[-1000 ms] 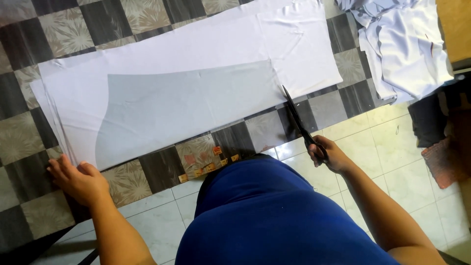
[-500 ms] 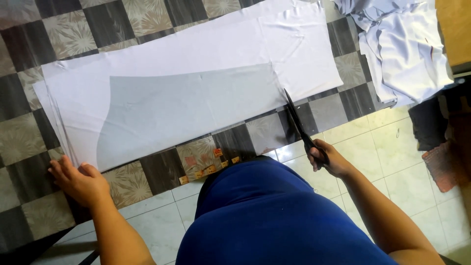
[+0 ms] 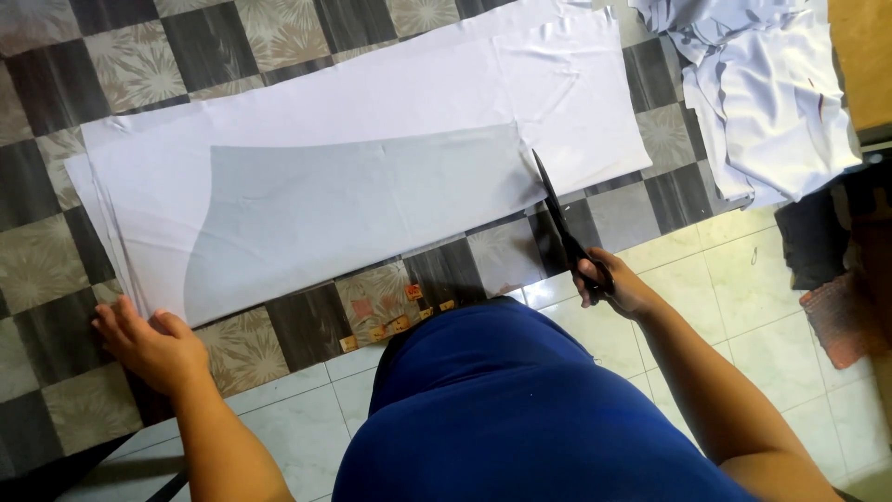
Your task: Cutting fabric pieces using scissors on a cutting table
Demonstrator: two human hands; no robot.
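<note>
White fabric (image 3: 372, 139) lies btwn left hand (image 3: 149, 344) & right hand (image 3: 609, 284) w/ scissors (image 3: 562, 228).

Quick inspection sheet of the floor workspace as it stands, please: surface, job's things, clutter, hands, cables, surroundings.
Surface: checkered tile floor, dark and patterned squares; plain pale tiles nearer the person.
Job's things: white cloth laid flat, grey pattern piece on top; black scissors with blades at the pattern's right edge.
Clutter: small orange bits on the floor by the blue garment.
Hands: left hand flat at the cloth's near left corner; right hand with fingers in the scissors' handles.
Cables: nothing seen.
Surroundings: crumpled white fabric pile upper right; dark cloth and reddish mat at right.
</note>
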